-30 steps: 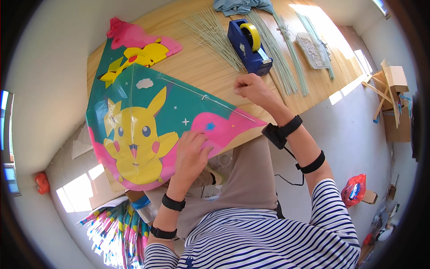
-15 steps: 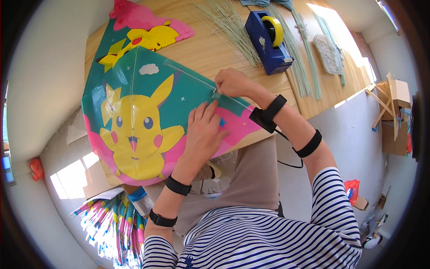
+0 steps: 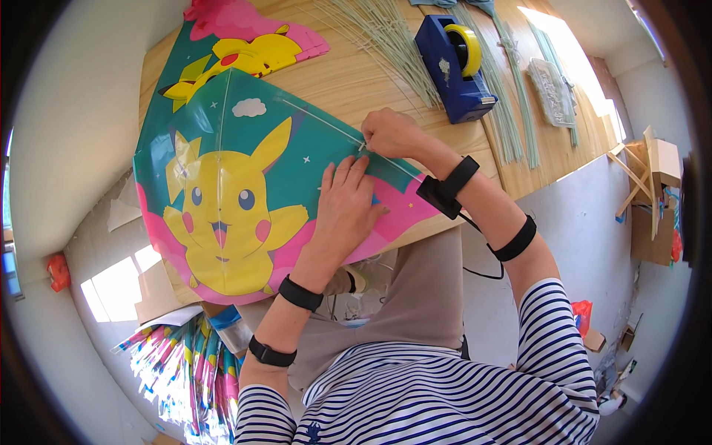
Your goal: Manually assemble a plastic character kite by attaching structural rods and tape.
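A kite (image 3: pixel 159 148) with a yellow cartoon figure on green and pink lies on the table, its lower end over the near edge. A thin pale rod (image 3: pixel 319 119) runs along its right slanting side. My left hand (image 3: pixel 346 204) lies flat on the kite's right part, fingers stretched toward that rod. My right hand (image 3: pixel 393 133) is closed in a pinch at the kite's right edge, just beyond the left fingertips. A small whitish bit (image 3: pixel 362 147) shows under its fingers; what exactly they grip is hidden.
Several more kite sheets (image 3: pixel 311 44) lie at the far left of the wooden table (image 3: pixel 415 193). A blue tape dispenser (image 3: pixel 452 78) with yellow tape stands beyond my right hand. Bundles of thin rods (image 3: pixel 378 44) and a clear box (image 3: pixel 550 93) lie near it. Packed kites (image 3: pixel 185 371) hang below left.
My view has shifted slightly. Both hands stay at the kite's right edge; the left fingers have moved a little nearer to the right hand's pinch.
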A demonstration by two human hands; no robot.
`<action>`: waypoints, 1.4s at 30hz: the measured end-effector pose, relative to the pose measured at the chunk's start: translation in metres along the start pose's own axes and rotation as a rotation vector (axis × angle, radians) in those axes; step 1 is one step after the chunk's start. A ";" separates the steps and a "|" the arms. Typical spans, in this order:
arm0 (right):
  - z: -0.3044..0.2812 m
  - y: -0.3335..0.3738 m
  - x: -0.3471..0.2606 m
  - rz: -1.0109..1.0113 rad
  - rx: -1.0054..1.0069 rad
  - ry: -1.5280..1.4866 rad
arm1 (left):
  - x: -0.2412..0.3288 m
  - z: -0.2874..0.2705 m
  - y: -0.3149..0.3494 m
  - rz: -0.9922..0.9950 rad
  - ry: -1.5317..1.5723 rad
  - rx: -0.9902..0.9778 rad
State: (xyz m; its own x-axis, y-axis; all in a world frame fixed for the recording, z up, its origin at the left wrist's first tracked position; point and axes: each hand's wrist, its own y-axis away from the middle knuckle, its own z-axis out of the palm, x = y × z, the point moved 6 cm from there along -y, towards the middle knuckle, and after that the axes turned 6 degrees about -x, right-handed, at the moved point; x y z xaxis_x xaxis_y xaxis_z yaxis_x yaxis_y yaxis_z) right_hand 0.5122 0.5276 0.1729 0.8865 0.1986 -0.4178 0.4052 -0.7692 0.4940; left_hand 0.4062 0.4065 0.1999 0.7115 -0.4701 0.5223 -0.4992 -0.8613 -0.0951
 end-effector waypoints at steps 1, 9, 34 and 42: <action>-0.001 0.000 0.000 0.005 0.006 0.007 | -0.001 0.002 0.000 -0.001 -0.004 0.000; -0.010 0.007 0.000 0.135 0.065 0.073 | -0.001 0.002 -0.002 -0.024 -0.079 -0.021; 0.019 0.028 -0.008 -0.004 0.531 -0.041 | -0.001 0.006 -0.003 -0.046 -0.158 -0.040; 0.023 0.027 -0.007 -0.098 0.559 -0.001 | 0.001 0.005 -0.003 -0.050 -0.154 -0.057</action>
State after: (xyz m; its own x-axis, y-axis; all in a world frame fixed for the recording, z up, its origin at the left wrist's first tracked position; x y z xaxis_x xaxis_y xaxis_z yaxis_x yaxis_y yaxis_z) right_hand 0.5112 0.4911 0.1714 0.8504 0.2846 -0.4426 0.3051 -0.9520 -0.0258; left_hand 0.4115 0.4078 0.1963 0.8014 -0.4546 0.3887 -0.4852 -0.8741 -0.0220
